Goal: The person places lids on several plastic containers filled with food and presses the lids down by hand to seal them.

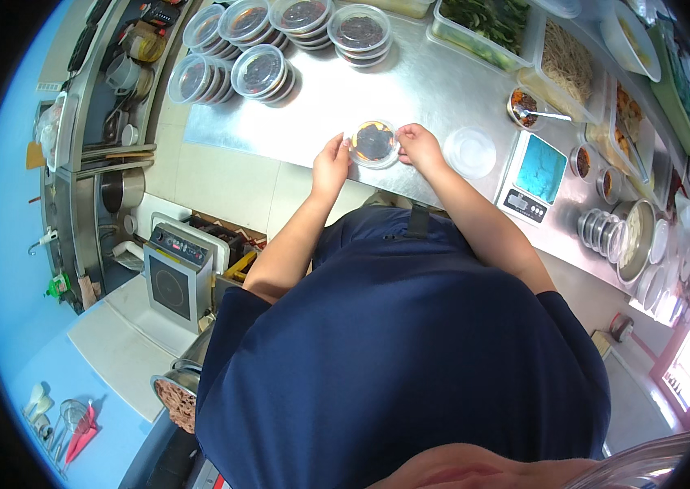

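Note:
A round clear plastic container with dark and orange food inside is between my hands at the near edge of the steel table. My left hand grips its left rim with thumb and fingers. On the opposite rim are the fingertips of my right hand. Just right of that hand lies a round translucent plastic lid. A digital kitchen scale with a blue-looking top stands farther right. Stacks of lidded containers with dark contents stand at the back left.
Back right are tubs of leafy greens and pale noodle-like strips, and a cup of sauce with a spoon. Several stacked clear cups lie beside a metal bowl. An induction cooker stands lower left.

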Demonstrator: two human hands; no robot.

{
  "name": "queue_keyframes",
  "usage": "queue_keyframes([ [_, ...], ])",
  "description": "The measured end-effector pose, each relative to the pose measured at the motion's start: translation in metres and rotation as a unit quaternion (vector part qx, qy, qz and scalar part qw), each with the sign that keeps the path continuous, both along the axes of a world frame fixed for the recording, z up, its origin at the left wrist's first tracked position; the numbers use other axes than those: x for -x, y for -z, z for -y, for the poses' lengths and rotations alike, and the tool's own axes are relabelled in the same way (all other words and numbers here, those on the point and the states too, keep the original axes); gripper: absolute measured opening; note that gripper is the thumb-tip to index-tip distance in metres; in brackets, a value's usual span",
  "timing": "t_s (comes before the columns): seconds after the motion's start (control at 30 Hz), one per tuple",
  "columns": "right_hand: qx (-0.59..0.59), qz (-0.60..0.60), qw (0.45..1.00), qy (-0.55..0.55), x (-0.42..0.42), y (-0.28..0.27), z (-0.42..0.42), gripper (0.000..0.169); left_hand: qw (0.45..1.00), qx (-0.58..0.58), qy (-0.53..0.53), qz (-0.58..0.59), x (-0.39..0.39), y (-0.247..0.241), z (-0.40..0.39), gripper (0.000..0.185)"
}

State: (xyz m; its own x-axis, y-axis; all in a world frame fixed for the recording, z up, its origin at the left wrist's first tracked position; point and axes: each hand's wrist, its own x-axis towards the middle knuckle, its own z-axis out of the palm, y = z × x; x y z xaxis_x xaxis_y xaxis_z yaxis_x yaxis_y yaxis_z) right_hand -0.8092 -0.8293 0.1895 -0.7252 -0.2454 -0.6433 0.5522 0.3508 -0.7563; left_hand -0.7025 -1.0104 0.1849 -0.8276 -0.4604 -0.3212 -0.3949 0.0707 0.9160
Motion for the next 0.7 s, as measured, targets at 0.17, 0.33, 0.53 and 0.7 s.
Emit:
queue_keyframes([
  [0.17,0.031,0.047,0.998,0.012,0.001,0.006,-0.003,0.015,0.996,-0.063,-0.022,0.060,0.008,-0.010,-0.003,0.028],
  [0.33,0.111,0.038,0.993,0.013,-0.013,-0.006,-0.004,0.023,0.990,-0.087,-0.083,0.069,0.006,0.008,-0.019,0.026],
  [0.53,0.189,0.075,0.979,0.032,-0.015,-0.038,-0.005,0.027,0.996,-0.015,0.034,0.087,0.010,-0.073,-0.024,0.025],
  [0.7,0.253,0.048,0.965,-0.042,-0.007,-0.045,-0.010,0.040,0.990,-0.085,0.065,0.091,0.026,-0.126,-0.025,0.032],
])
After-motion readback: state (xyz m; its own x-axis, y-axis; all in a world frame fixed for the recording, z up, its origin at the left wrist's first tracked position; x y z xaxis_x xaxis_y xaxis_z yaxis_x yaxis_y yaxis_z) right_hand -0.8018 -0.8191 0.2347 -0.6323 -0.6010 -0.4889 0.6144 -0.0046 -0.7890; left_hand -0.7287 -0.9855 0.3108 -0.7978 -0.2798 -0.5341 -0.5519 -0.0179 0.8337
